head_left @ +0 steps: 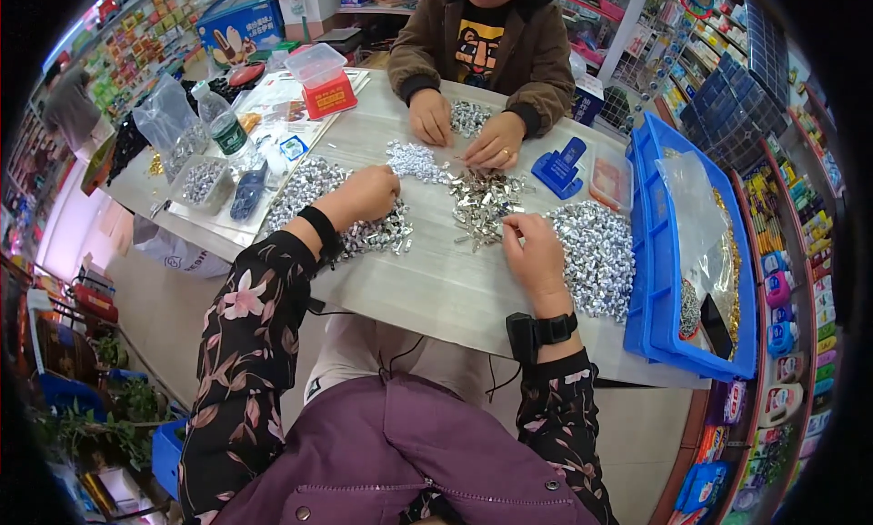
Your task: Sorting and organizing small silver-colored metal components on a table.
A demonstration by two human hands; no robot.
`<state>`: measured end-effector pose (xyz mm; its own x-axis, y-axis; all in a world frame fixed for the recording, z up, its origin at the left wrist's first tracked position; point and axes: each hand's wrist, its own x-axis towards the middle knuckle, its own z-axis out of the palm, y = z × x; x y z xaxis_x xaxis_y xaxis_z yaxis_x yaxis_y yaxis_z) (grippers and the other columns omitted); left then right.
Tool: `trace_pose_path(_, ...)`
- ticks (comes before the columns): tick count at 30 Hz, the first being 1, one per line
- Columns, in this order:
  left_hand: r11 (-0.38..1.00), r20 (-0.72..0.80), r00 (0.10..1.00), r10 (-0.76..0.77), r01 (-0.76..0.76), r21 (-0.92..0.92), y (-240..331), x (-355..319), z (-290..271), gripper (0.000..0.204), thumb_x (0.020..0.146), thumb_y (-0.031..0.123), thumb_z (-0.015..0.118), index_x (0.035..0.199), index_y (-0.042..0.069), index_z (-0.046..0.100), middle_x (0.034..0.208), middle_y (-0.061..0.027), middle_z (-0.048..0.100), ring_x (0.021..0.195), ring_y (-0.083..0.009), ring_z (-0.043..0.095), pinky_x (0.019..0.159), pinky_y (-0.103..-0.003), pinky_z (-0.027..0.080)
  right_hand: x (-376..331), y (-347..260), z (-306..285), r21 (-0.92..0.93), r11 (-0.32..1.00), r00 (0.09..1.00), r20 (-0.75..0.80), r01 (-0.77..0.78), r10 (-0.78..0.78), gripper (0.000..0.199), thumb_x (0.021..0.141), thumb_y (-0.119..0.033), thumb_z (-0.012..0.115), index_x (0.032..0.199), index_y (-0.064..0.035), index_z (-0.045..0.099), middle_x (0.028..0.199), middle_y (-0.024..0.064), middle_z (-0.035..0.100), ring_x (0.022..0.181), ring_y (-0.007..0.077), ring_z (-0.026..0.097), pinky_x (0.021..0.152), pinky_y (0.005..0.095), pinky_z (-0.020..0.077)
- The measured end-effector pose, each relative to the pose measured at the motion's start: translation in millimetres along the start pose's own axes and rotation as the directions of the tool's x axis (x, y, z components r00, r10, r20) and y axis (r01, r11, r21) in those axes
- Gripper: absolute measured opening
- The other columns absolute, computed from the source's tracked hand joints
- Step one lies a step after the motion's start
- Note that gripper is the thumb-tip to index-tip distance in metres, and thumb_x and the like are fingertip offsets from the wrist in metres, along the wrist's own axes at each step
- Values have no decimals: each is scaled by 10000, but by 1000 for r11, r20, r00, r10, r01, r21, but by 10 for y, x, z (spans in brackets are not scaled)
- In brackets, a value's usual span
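Note:
My left hand (368,196) is closed, its fingers bent together over the right edge of a large heap of small silvery-white pieces (305,184). What it pinches, if anything, is too small to see. My right hand (538,255) has its fingers curled at the edge of a pile of shiny metal clips (480,209); anything in its pinch is hidden. Just right of that hand spreads another big heap of silvery-white pieces (597,257). Between the hands, farther off, lies a small pile of white bits (417,161).
Across the table a person's hands (491,143) work by a grey heap (469,118). Blue trays (641,252) stand at the right, near a blue plastic holder (557,169) and a clear box (611,180). A bottle (223,125), a tub (202,184) and a red box (329,96) stand left.

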<state>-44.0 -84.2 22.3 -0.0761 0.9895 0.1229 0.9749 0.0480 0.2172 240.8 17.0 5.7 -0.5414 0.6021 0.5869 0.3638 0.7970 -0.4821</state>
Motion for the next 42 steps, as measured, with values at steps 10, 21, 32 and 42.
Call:
trace_pose_path(10, 972, -66, 972, -225, 229, 58, -161, 357, 18, 357, 682, 142, 583, 1014, 12, 577, 949, -257, 574, 902, -402, 569, 820, -422, 463, -13, -23, 11, 90, 996, 1000, 15, 22, -24, 86, 774, -108, 611, 848, -72, 636, 823, 95, 606, 745, 265, 594, 643, 338, 481)
trace_pose_path(21, 983, 165, 969, -183, 181, 30, 36, 614, 45, 522, 578, 159, 691, 1066, 27, 562, 1005, -250, 547, 957, -400, 550, 828, -407, 465, -33, -137, 44, 175, 984, 994, 105, 12, -31, 97, 767, -111, 621, 852, -67, 639, 786, 84, 600, 716, 243, 593, 616, 327, 474)
trace_pose_path(32, 997, 207, 978, 29, -12, -81, 293, 584, 197, 388, 631, 157, 647, 982, 1, 598, 922, -211, 615, 896, -336, 593, 780, -378, 478, -147, -286, 243, 83, 992, 949, 291, 101, -121, 199, 753, -215, 653, 933, -135, 627, 777, 52, 576, 698, 222, 592, 600, 337, 473)
trace_pose_path(42, 949, 81, 997, -15, 40, -311, 373, 269, 58, 210, 713, 110, 602, 894, 2, 602, 823, -168, 619, 743, -304, 600, 688, -358, 482, -113, -207, 212, 2, 1000, 972, 233, -12, 11, 134, 756, -218, 637, 846, -119, 631, 784, 49, 571, 722, 245, 589, 603, 344, 468)
